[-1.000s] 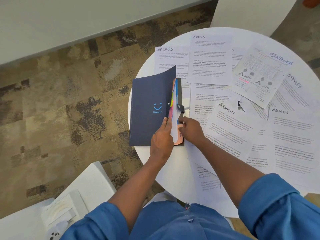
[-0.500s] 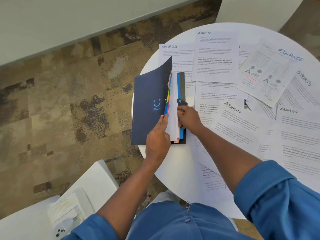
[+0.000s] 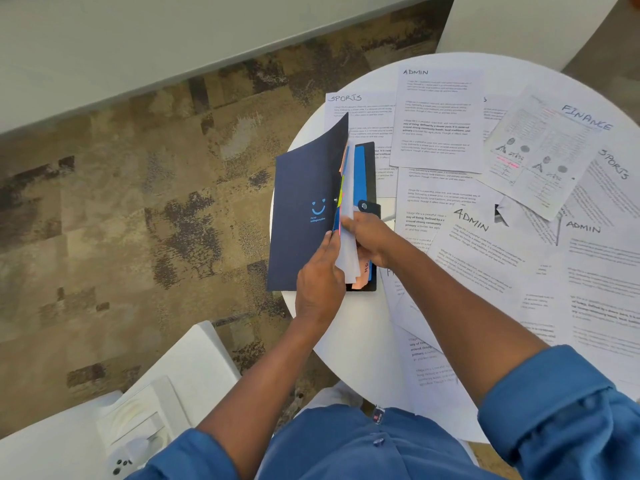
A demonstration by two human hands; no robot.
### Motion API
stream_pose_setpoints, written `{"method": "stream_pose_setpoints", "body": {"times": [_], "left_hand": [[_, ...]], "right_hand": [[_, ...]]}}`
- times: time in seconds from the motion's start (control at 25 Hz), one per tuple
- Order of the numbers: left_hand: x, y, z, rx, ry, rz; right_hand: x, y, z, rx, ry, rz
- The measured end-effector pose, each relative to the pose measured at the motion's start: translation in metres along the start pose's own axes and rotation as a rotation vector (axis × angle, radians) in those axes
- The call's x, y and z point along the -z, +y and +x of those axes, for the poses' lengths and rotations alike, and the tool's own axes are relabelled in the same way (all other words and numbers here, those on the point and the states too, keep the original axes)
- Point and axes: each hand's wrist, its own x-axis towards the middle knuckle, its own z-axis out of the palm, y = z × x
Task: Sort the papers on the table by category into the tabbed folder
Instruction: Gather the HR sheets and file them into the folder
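folder [image 3: 304,216] navy, blue smiley | papers [image 3: 440,123] white | carpet [image 3: 138,202] mottled brown

bright, even daylight fills the room, soft enough that the white bench [image 3: 349,341] shows only faint shadows beside the arms. the papers [image 3: 440,123] look slightly washed out. the wide lens bends lines near the frame edges, and small print blurs toward the right side.

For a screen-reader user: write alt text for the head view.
Both hands work at a navy tabbed folder at the left edge of a round white table: the left hand holds its cover up while the right hand thumbs through the coloured dividers. Loose papers headed ADMIN, SPORTS and FINANCE overlap across the table.
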Motion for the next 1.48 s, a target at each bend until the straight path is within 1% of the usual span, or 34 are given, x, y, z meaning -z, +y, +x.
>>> {"method": "stream_pose_setpoints", "body": {"times": [0.08,0.2,0.24,0.32,0.4,0.44,0.52,0.6,0.68,0.84,0.92,1.0,1.04,1.12,1.24,1.4,1.48], "left_hand": [[0.000,0.001,0.001,0.006,0.005,-0.009],[-0.001,0.002,0.002,0.016,-0.003,-0.020],[-0.002,0.002,0.002,0.025,-0.010,-0.022],[-0.003,0.002,0.002,0.035,-0.012,-0.021],[-0.004,0.002,0.003,0.036,-0.011,-0.020],[-0.005,0.001,0.003,0.036,-0.011,-0.021],[-0.005,0.000,0.004,0.038,-0.017,-0.018],[-0.006,-0.002,0.005,0.041,-0.018,-0.021],[-0.006,-0.002,0.005,0.037,-0.017,-0.021],[-0.008,-0.001,0.005,0.028,-0.031,0.012],[-0.010,-0.001,0.006,0.028,-0.034,0.009],[-0.011,0.000,0.006,0.037,-0.037,-0.016],[-0.011,0.000,0.007,0.041,-0.036,-0.029],[-0.011,0.001,0.008,0.049,-0.035,-0.040],[-0.011,0.002,0.009,0.064,-0.042,-0.036],[-0.013,0.004,0.010,0.082,-0.056,-0.035],[-0.013,0.004,0.011,0.081,-0.055,-0.028]], "right_hand": [[0.004,0.006,0.004,0.119,0.114,-0.296],[0.015,0.000,0.000,0.237,0.254,-0.556],[0.021,-0.006,-0.006,0.256,0.302,-0.619],[0.037,-0.011,-0.015,0.264,0.400,-0.653],[0.057,-0.011,-0.020,0.229,0.445,-0.588],[0.064,-0.008,-0.020,0.204,0.437,-0.530],[0.070,-0.004,-0.019,0.151,0.364,-0.414],[0.068,0.002,-0.018,0.118,0.296,-0.392],[0.066,0.006,-0.017,0.124,0.282,-0.385],[0.085,0.001,-0.029,0.157,0.393,-0.445],[0.110,-0.005,-0.043,0.170,0.464,-0.523],[0.141,-0.004,-0.054,0.168,0.517,-0.534],[0.157,-0.001,-0.057,0.162,0.532,-0.500],[0.183,0.008,-0.060,0.135,0.544,-0.353],[0.198,0.022,-0.062,0.116,0.533,-0.129],[0.185,0.038,-0.057,0.067,0.422,-0.025],[0.177,0.046,-0.052,0.043,0.386,-0.019]]}}
